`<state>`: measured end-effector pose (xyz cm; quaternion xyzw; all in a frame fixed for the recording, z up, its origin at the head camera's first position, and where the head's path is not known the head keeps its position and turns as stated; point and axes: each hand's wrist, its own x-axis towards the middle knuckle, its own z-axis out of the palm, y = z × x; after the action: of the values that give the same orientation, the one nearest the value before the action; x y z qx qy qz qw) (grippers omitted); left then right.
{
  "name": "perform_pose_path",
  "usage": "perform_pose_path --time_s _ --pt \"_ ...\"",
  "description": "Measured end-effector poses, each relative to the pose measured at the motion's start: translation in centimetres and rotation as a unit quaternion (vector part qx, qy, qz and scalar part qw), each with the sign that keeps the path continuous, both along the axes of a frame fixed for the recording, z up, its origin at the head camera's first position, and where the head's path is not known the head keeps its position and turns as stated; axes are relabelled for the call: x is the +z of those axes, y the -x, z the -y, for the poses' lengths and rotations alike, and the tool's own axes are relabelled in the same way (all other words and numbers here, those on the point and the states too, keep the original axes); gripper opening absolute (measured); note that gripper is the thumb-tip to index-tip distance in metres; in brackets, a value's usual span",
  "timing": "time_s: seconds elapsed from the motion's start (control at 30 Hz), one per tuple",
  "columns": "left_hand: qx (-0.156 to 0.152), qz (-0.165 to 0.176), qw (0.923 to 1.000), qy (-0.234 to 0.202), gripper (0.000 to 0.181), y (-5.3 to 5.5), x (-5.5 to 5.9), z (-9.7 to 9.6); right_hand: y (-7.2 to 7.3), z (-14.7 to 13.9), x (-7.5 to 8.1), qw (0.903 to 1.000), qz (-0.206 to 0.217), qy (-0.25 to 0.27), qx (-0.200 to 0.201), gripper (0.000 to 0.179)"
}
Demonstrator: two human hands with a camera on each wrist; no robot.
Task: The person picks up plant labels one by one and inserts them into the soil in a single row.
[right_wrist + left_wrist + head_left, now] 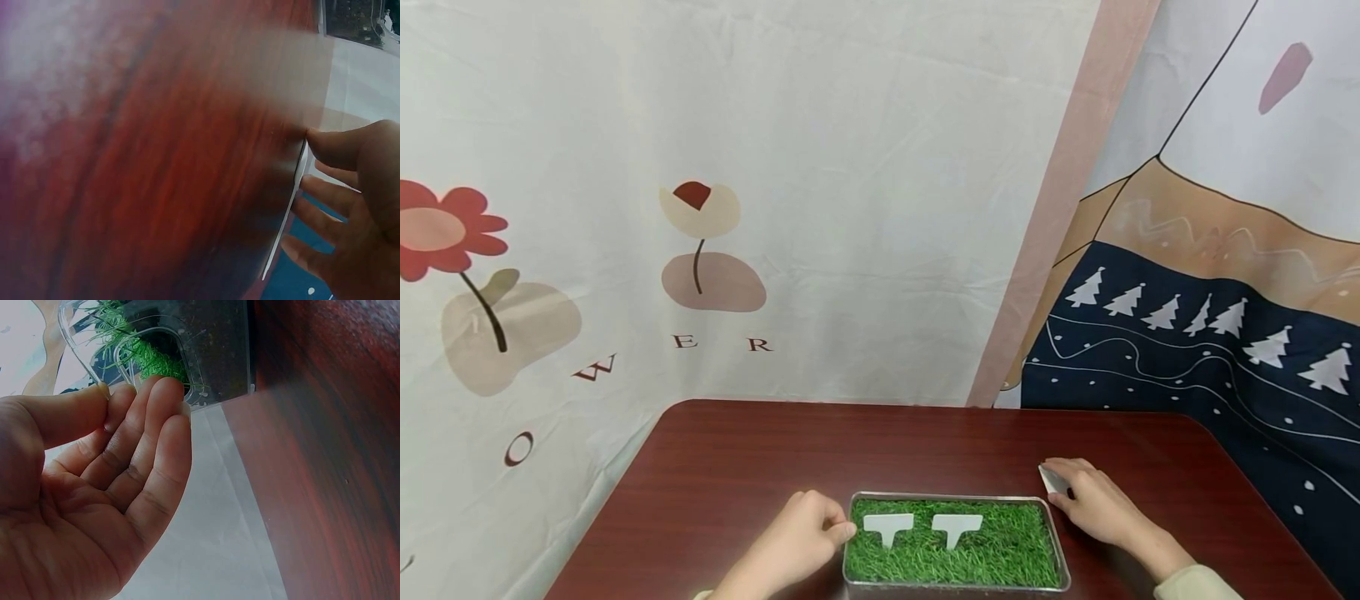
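Note:
A clear rectangular plastic box (958, 590) filled with green grass (925, 569) stands at the table's near side. Two white T-shaped plant labels (889, 522) stand upright in the grass, side by side. My left hand (801, 533) is at the box's left rim, its thumb and index fingertip pinching the rim; the other fingers are loosely bent. Out to the right of the box, my right hand (1099, 504) holds a thin white plant label (285, 219) between thumb and fingers. This label appears edge-on in the right wrist view, and the hand covers part of it.
The dark red wooden table (760, 450) has rounded far corners. Behind it hangs a pale printed curtain (865, 208) with flowers and letters. A dark blue cloth (1150, 367) with white trees hangs at the right.

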<state>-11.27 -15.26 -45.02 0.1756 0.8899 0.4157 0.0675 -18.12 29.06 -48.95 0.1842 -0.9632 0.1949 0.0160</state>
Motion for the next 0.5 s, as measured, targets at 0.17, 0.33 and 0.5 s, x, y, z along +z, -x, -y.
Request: perform_pose_path --time_s 0.17,0.33,0.5 --pt "0.002 0.001 1.0000 0.001 0.029 -0.01 0.03 -0.01 -0.19 -0.01 0.16 0.9993 -0.019 -0.027 -0.016 0.037" --pt "0.003 0.002 1.0000 0.005 0.029 -0.03 0.09 -0.02 -0.18 -0.28 0.16 0.9965 -0.008 -0.053 -0.063 0.041" --pt "0.001 0.003 1.0000 0.004 0.028 -0.01 0.06 0.02 -0.02 -0.81 0.20 0.9928 0.018 -0.054 -0.106 0.045"
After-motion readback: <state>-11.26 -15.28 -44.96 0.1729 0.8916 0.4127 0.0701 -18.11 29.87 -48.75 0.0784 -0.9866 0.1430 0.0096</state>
